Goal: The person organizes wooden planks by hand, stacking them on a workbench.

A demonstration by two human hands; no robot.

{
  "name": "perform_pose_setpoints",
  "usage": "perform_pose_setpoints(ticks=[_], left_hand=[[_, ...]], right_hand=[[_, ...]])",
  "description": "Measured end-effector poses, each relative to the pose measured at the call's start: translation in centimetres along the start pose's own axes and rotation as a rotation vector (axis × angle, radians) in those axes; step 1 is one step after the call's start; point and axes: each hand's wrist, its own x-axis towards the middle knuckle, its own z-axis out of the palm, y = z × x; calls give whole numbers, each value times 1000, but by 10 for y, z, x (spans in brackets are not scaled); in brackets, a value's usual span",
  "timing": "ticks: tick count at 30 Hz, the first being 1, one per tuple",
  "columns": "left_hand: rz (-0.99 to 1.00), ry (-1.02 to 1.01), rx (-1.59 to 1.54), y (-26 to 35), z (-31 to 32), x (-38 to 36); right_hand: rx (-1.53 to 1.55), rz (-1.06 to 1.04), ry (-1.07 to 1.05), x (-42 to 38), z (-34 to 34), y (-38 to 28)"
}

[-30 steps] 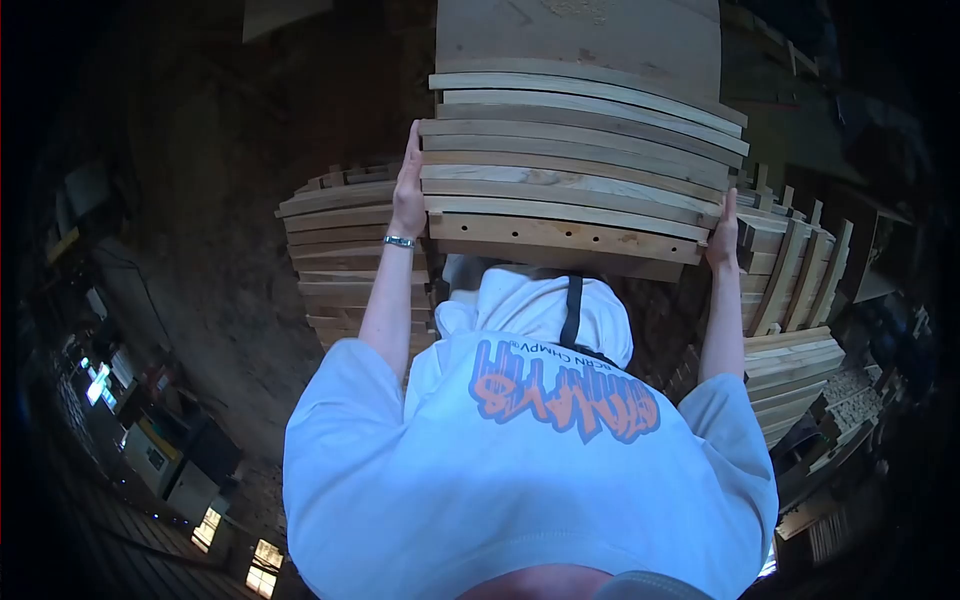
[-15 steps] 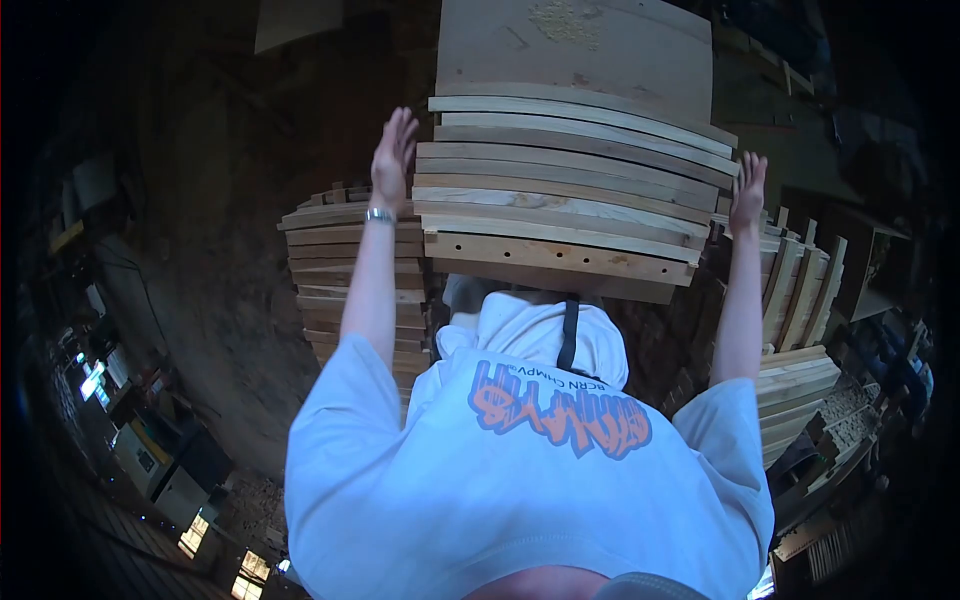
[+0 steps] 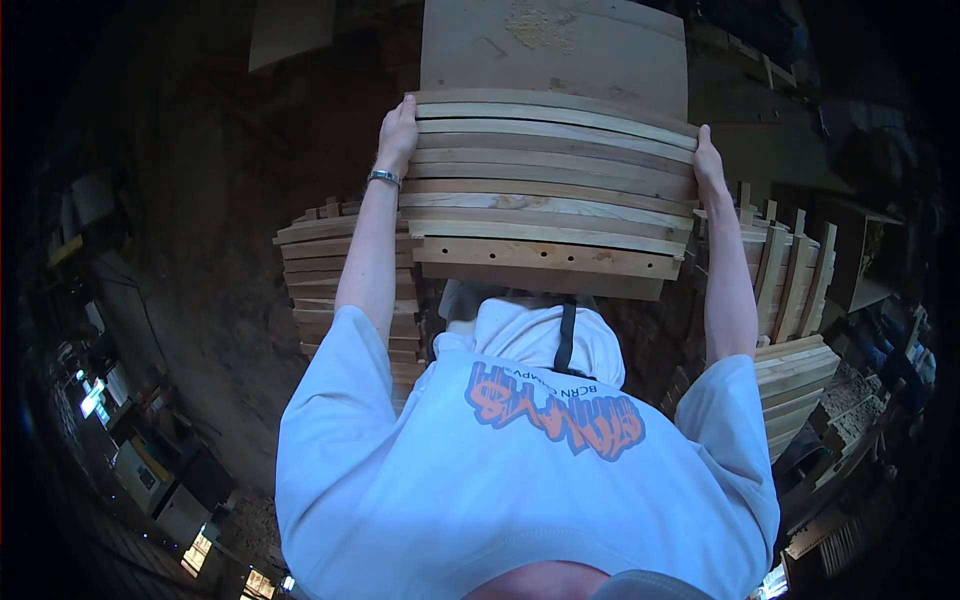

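Note:
A row of long wooden boards [image 3: 550, 185] lies side by side across a flat panel [image 3: 560, 55]. My left hand [image 3: 399, 132] presses against the boards' left ends near the far side, its fingers together and pointing away from me. At the opposite ends, my right hand [image 3: 708, 160] is against the far boards, fingers close together. Both palms face inward with the boards between them. The nearest board [image 3: 540, 255] has several dark round holes along its face.
To the left is a stack of boards [image 3: 350, 275]. On the right stand a stack with upright slats [image 3: 790, 280] and a lower pile of boards [image 3: 795, 385]. An open box [image 3: 865, 255] is farther right. Wood shavings [image 3: 540, 25] lie on the panel.
Both hands have moved inward from beside the boards and now touch their ends. The far boards' ends are more even, and the fingers have come together.

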Motion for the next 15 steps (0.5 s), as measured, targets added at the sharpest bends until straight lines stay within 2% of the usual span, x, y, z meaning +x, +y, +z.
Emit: perform_pose_setpoints(ticks=[1, 4, 5, 7, 8, 9, 11, 13, 15], left_hand=[[4, 4, 0, -2, -1, 2], [-133, -93, -378, -5, -8, 2], [-145, -89, -374, -6, -13, -1], [-300, -154, -347, 5, -17, -20], [-277, -130, -316, 6, -15, -43], [-276, -131, -317, -7, -17, -57], [-227, -176, -220, -56, -30, -86], [-259, -174, -344, -86, -33, -121], [-264, -171, -419, -90, -32, -140]], right_hand=[[-7, -61, -4, 1, 1, 2], [75, -67, -103, 6, -4, 8], [72, -56, -109, 5, -8, 12], [58, 85, -231, -5, -18, 8], [28, 12, -284, 19, -32, 44], [28, 11, -283, 20, -35, 66], [-208, -96, -163, -7, -44, 105], [-76, 7, -197, -69, -41, 90], [10, -86, -141, -75, -38, 104]])
